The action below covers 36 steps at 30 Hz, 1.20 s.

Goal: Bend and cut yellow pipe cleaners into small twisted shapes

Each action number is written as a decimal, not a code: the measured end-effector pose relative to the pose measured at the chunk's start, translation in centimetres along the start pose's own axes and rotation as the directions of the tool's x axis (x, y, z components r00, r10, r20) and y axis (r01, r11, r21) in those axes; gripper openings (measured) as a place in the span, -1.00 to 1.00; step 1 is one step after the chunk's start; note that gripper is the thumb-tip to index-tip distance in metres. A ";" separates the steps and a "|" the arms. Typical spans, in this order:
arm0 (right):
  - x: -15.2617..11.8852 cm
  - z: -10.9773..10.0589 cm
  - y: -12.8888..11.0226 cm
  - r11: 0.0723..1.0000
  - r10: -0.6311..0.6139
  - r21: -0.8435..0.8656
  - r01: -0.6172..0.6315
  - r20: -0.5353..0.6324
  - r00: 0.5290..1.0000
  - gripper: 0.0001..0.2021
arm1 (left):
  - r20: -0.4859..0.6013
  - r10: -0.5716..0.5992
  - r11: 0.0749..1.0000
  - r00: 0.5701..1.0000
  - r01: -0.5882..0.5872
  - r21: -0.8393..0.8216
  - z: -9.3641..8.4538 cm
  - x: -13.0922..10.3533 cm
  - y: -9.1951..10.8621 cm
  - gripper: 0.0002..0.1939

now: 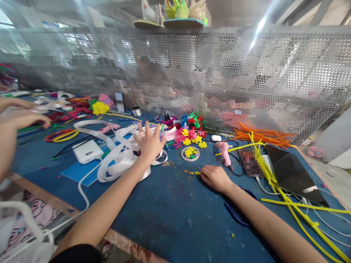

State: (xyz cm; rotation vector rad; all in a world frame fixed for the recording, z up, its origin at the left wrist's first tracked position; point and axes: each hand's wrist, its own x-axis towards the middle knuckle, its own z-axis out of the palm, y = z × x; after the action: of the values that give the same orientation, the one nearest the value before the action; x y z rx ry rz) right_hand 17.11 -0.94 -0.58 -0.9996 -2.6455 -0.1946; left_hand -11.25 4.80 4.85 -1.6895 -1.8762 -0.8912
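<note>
Left of centre, the ribbon (105,171) looks light, soft, perhaps slippery, best pinched by an edge. Our left hand (149,146) spreads ungripping over it; our right hand (216,178) curls right of centre, contents unclear. We see a stained table (175,208) below, mesh (175,62) above.

A blue tabletop (170,219) bears white ribbon (103,172), orange stems (264,136) and a pink glue gun (225,154).

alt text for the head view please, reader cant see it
A person's left hand is spread over loose white ribbon on a cluttered blue table; their right hand lies curled near a pink glue gun. Colourful craft flowers lie beyond, yellow pipe cleaners right, another person's hands far left.
</note>
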 end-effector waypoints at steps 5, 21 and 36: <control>0.1 -0.1 -0.1 1.000 0.026 0.011 -0.027 0.032 0.999 -0.83 | 0.232 -0.286 0.954 0.930 0.253 0.164 2.0 0.5 -4.3 -0.28; 0.3 -0.6 -0.3 0.997 0.073 -0.004 -0.073 0.104 0.992 -0.81 | 0.205 0.097 0.991 0.974 -0.077 -0.105 1.0 0.3 -0.4 -0.58; -1.4 -9.0 3.9 0.798 0.601 -0.249 -0.548 0.262 0.755 -0.78 | 0.532 0.303 0.272 0.790 0.463 -0.843 -0.7 -4.6 7.3 -0.65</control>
State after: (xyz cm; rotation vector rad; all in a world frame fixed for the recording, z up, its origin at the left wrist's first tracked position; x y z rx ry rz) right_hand 22.83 -1.00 7.56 -2.0087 -2.4582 -0.0972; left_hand -3.47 1.41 3.21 -2.9344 -1.8468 -2.0816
